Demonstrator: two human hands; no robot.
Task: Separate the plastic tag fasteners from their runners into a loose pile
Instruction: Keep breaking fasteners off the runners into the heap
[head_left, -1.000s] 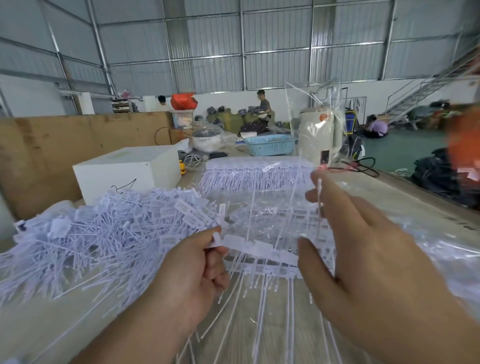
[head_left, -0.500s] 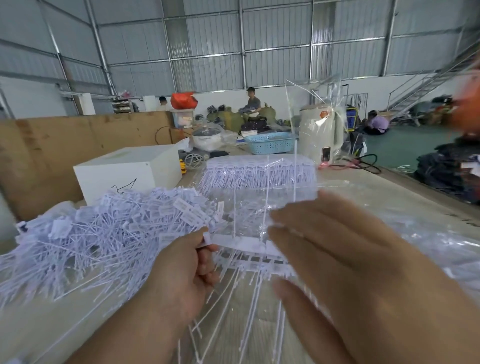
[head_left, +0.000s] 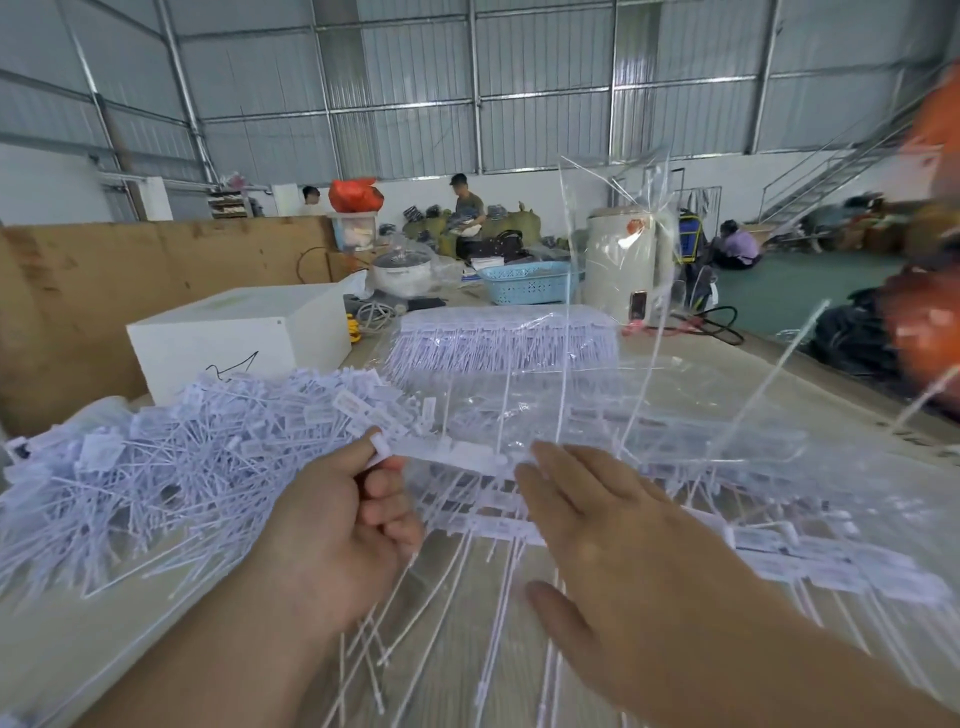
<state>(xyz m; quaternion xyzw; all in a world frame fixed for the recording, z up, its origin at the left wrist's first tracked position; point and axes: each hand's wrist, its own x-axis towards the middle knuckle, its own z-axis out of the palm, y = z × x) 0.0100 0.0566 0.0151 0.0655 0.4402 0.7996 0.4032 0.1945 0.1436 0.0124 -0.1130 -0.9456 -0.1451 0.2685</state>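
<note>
Head view: the left hand (head_left: 337, 525) pinches one end of a runner (head_left: 457, 457) between thumb and curled fingers, holding it up over the table (head_left: 519, 649). The right hand (head_left: 613, 540) lies flat against the strip's other end, fingers straight and together, gripping nothing that I can see. Fasteners (head_left: 498, 597) hang from the runner in long thin tails, and several stick upward.

Risks, as I judge them: a hard sweep of the flat hand could fling loose fasteners off the table's right edge, since that side has no barrier. The tails could also tangle with the strips (head_left: 779, 540) lying just beside, dragging unseparated ones along. A weak pinch may let the runner twist free.

The loose pile (head_left: 156, 467) sits to the left, touching the left hand's side. Further back, a clear bag (head_left: 504, 338) holds bundled strips. A blue basket (head_left: 524, 283) stands behind; its contents cannot be seen. A white box (head_left: 234, 343) is closed.
</note>
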